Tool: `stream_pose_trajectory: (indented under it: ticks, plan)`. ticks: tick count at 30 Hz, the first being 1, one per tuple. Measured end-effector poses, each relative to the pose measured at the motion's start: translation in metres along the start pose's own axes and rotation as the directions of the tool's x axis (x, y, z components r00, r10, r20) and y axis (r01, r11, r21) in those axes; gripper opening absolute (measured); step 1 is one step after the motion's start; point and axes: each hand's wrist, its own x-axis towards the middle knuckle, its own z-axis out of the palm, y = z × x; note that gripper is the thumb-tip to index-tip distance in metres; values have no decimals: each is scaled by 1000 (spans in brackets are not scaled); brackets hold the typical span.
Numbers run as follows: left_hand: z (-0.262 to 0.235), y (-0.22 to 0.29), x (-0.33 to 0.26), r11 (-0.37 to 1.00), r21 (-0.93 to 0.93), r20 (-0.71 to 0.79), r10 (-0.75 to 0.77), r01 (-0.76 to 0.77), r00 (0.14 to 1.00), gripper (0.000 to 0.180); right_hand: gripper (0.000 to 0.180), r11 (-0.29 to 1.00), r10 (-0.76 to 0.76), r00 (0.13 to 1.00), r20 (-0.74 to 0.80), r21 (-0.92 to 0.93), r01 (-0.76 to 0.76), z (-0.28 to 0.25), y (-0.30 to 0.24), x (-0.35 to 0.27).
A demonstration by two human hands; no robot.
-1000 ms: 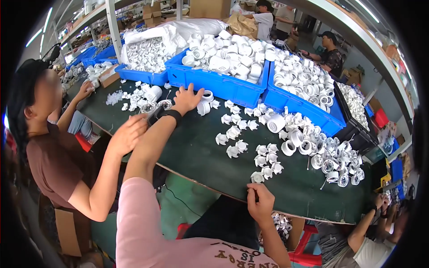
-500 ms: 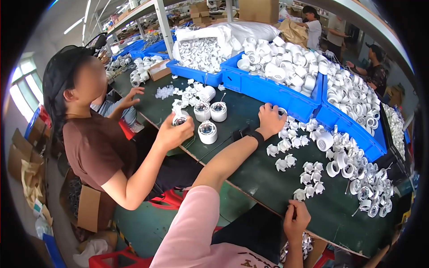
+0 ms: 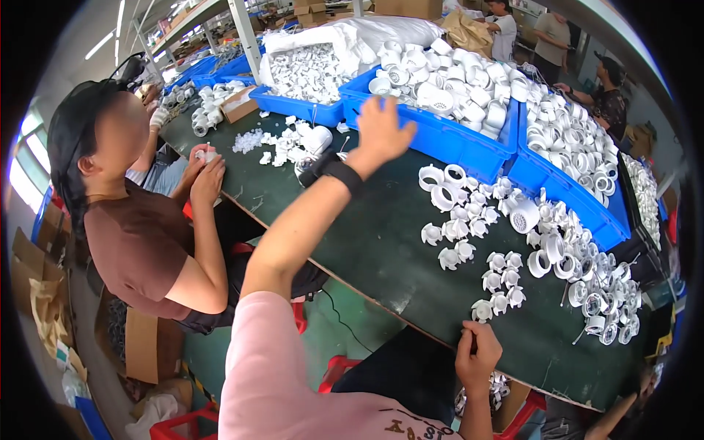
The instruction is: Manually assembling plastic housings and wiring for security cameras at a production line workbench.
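Note:
My left hand [image 3: 383, 132] hangs over the table by the front wall of the middle blue bin [image 3: 447, 139]. Its fingers are apart and nothing shows in them; a black band circles the wrist. My right hand [image 3: 478, 353] rests at the near table edge with curled fingers, just below a group of white claw-shaped plastic parts [image 3: 500, 281]. Several white rings [image 3: 443, 196] lie together in front of the bin. Partly hidden behind my left wrist is a round white housing with a dark lens [image 3: 304, 170].
At left a co-worker [image 3: 143, 242] holds a small white part [image 3: 208, 154] in both hands. A blue tray [image 3: 293, 108] bears a sack of small white pieces. Another blue bin [image 3: 568, 202] stands at right, near clear-and-white ring parts [image 3: 605, 304]. Below is a red stool [image 3: 341, 370].
My left hand has moved left and away from the rings, which now show. The co-worker's hands have drawn back. The group of lensed housings is mostly out of sight. My right hand stays curled.

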Motion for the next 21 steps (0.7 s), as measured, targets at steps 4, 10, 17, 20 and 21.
stream_pose_trajectory:
  ticks: [4, 10, 17, 20, 21]
  plan:
    - [-44, -84, 34, 873, 238, 30, -444, 425, 895, 80, 9, 999, 19, 1000, 23, -36, -18, -2, 1, 0]
    - [-44, -170, 10, 798, 364, 169, -563, 479, 809, 79, 10, 1000, -9, 1000, 20, -15, 9, 3, -5, 1]
    - [-29, -161, 7, 852, 408, 313, -468, 328, 826, 66, 10, 996, 24, 1000, 13, -83, -23, 3, 5, -5]
    - [-33, -150, 9, 844, 397, 285, -487, 361, 825, 71, 10, 997, 22, 999, 29, -79, -20, 5, 2, -3]
    - [-30, -146, 8, 838, 361, 260, -511, 409, 819, 74, 10, 996, 4, 1000, 22, -84, -2, 5, 1, -2]
